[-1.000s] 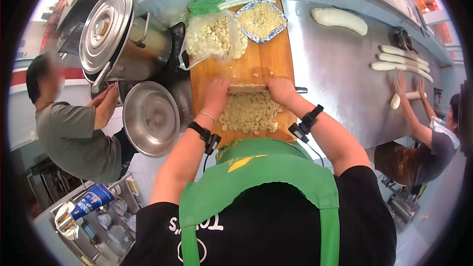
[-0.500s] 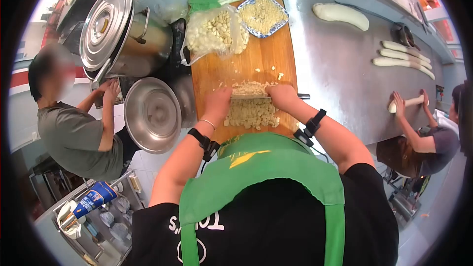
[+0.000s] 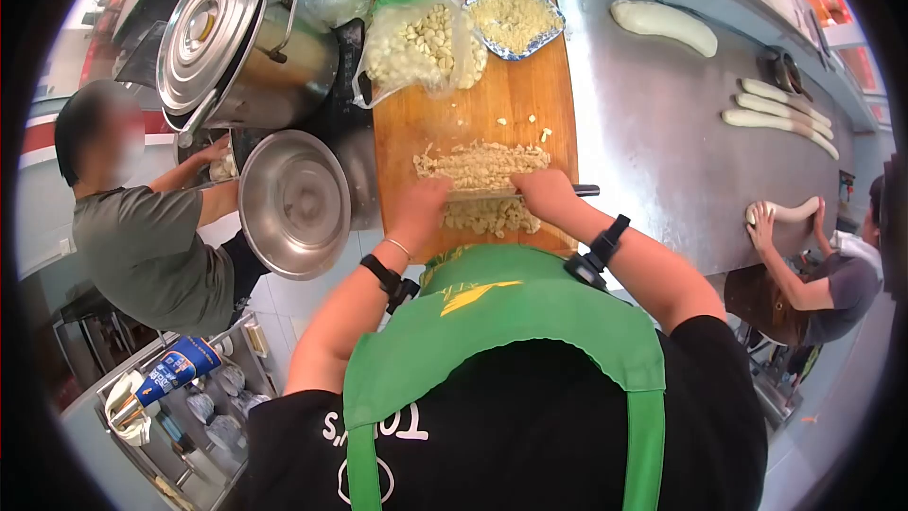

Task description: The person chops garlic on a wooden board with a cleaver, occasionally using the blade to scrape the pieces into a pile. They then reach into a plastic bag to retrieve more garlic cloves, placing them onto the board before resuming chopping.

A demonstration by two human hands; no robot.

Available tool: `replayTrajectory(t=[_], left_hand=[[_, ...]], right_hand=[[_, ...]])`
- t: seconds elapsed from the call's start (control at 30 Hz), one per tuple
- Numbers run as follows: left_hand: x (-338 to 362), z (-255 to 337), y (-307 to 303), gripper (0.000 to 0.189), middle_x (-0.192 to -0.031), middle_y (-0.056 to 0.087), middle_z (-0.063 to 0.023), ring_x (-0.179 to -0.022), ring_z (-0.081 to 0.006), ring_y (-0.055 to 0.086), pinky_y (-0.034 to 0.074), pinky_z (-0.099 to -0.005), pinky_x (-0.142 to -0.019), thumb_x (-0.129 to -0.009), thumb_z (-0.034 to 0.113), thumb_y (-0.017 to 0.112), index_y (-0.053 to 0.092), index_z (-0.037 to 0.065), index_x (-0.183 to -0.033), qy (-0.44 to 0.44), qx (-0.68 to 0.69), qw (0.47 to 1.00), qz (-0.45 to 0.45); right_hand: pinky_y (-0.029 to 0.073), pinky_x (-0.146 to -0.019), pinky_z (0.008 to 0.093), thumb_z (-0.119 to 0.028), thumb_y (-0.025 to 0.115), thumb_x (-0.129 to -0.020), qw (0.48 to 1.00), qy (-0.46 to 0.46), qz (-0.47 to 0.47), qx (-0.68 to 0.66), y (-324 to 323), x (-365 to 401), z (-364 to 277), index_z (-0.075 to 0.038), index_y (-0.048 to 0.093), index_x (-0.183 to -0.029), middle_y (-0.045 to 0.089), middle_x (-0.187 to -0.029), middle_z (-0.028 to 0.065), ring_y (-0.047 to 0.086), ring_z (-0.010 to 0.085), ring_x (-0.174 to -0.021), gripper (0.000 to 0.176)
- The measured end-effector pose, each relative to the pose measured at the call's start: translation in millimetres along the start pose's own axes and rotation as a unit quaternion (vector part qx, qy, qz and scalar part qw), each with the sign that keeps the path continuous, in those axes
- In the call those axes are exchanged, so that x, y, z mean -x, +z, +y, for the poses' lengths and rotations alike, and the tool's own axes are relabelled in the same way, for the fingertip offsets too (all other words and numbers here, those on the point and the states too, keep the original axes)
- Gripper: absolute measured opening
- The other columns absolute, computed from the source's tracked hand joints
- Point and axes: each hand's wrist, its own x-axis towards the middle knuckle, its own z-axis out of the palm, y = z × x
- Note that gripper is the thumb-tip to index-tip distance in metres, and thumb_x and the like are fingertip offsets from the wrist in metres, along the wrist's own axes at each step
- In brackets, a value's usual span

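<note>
A kitchen knife [image 3: 480, 196] lies crosswise over the wooden chopping board [image 3: 473, 118], its dark handle jutting out to the right. My left hand [image 3: 422, 206] is closed on the far end of the blade. Close to the handle, my right hand [image 3: 546, 196] grips the same knife. Chopped garlic [image 3: 473, 163] spreads in a band beyond the blade, and coarser pieces lie on the near side. Farther up the board are a plastic bag of peeled garlic cloves [image 3: 421, 49] and a blue-and-white dish [image 3: 558, 26] heaped with finely chopped garlic.
To the left stand a large lidded steel pot [image 3: 274, 85] and a steel basin [image 3: 295, 203], with a co-worker [image 3: 151, 246] beyond. On the metal table [image 3: 653, 132] at right lie dough strips [image 3: 780, 118] and a thick dough roll [image 3: 665, 26]. Another co-worker [image 3: 813, 274] handles dough there.
My hands and the knife have shifted slightly nearer to me over the garlic, exposing more of the chopped band. The right co-worker's dough now looks bent; the left co-worker's hands have moved.
</note>
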Motion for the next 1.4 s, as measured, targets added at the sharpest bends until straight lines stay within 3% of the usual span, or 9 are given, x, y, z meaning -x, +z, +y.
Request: replayTrajectory(t=[0.3,0.5,0.6,0.7,0.77,0.9,1.0,1.07,1.4], left_hand=[[14,-5,4,0.022,-0.085,0.057,-0.013,-0.086,-0.0349,0.056,0.046,-0.0443,-0.07,-0.071,0.0,0.058,0.051,0.006,-0.091,0.069,-0.027,0.996,0.048],[30,5,-2,0.022,-0.088,0.058,-0.0144,-0.088,-0.0351,0.055,0.045,-0.0445,-0.072,-0.07,-0.001,0.057,0.053,0.006,-0.091,0.012,0.035,0.999,0.011],[24,2,14,0.022,-0.087,0.058,-0.0147,-0.088,-0.0352,0.055,0.045,-0.0447,-0.073,-0.07,0.0,0.058,0.052,0.006,-0.09,0.06,-0.038,0.995,0.065],[30,11,-11,0.021,-0.086,0.057,-0.0156,-0.086,-0.0357,0.055,0.045,-0.0446,-0.072,-0.07,0.001,0.059,0.052,0.005,-0.089,0.032,0.031,0.998,0.042],[49,28,-20,0.018,-0.085,0.057,-0.0169,-0.085,-0.0367,0.055,0.045,-0.046,-0.072,-0.071,0.001,0.058,0.051,0.005,-0.088,0.0,-0.004,0.999,-0.052],[62,17,22,0.017,-0.084,0.057,-0.0171,-0.085,-0.037,0.055,0.044,-0.0471,-0.07,-0.071,0.001,0.057,0.05,0.005,-0.087,0.014,0.039,0.997,-0.067],[54,10,28,0.016,-0.083,0.057,-0.0158,-0.084,-0.0368,0.055,0.044,-0.0471,-0.069,-0.071,0.001,0.056,0.05,0.006,-0.086,-0.02,0.057,0.998,-0.034],[38,0,12,0.016,-0.082,0.057,-0.0145,-0.082,-0.036,0.054,0.044,-0.0463,-0.068,-0.072,0.001,0.055,0.05,0.006,-0.086,0.04,0.015,0.999,0.027],[18,-2,-10,0.021,-0.08,0.056,-0.0124,-0.083,-0.0344,0.055,0.044,-0.0446,-0.069,-0.069,-0.001,0.061,0.05,0.007,-0.085,0.028,-0.036,0.998,0.048]], right_hand=[[0.05,-0.064,0.0453,-0.006,0.055,-0.079,0.999,0.007,-0.004,-0.044,14,5,-4,-0.006,0.058,-0.09,0.064,-0.077,0.0164,0.064,0.0332,-0.078,0.012],[0.049,-0.064,0.045,-0.008,0.054,-0.079,0.999,-0.03,-0.022,-0.017,-1,23,-19,-0.006,0.058,-0.091,0.064,-0.076,0.0146,0.064,0.0339,-0.077,0.012],[0.049,-0.065,0.0463,-0.009,0.054,-0.079,0.998,-0.004,-0.022,-0.057,18,8,4,-0.007,0.058,-0.091,0.064,-0.076,0.014,0.063,0.0353,-0.076,0.012],[0.049,-0.066,0.0472,-0.012,0.056,-0.079,0.994,-0.046,-0.017,-0.096,-8,26,-9,-0.008,0.059,-0.092,0.064,-0.076,0.0148,0.063,0.0364,-0.077,0.014],[0.049,-0.068,0.0466,-0.017,0.059,-0.079,0.995,-0.04,-0.07,-0.063,-14,49,-24,-0.011,0.061,-0.096,0.065,-0.078,0.0144,0.063,0.0354,-0.079,0.018],[0.049,-0.067,0.0465,-0.02,0.058,-0.082,0.982,-0.086,-0.115,-0.125,35,49,3,-0.012,0.061,-0.1,0.063,-0.075,0.0146,0.062,0.0356,-0.075,0.02],[0.049,-0.064,0.0452,-0.012,0.057,-0.079,0.991,-0.1,-0.047,-0.078,35,33,14,-0.012,0.059,-0.098,0.063,-0.074,0.014,0.063,0.0346,-0.075,0.018],[0.049,-0.062,0.0449,-0.011,0.056,-0.08,0.994,-0.091,-0.034,-0.043,17,25,4,-0.012,0.059,-0.098,0.063,-0.073,0.0134,0.063,0.034,-0.073,0.018],[0.049,-0.061,0.0456,-0.007,0.053,-0.08,0.999,-0.04,0.007,-0.013,-14,11,-15,-0.007,0.058,-0.089,0.063,-0.073,0.0136,0.064,0.0335,-0.073,0.009]])
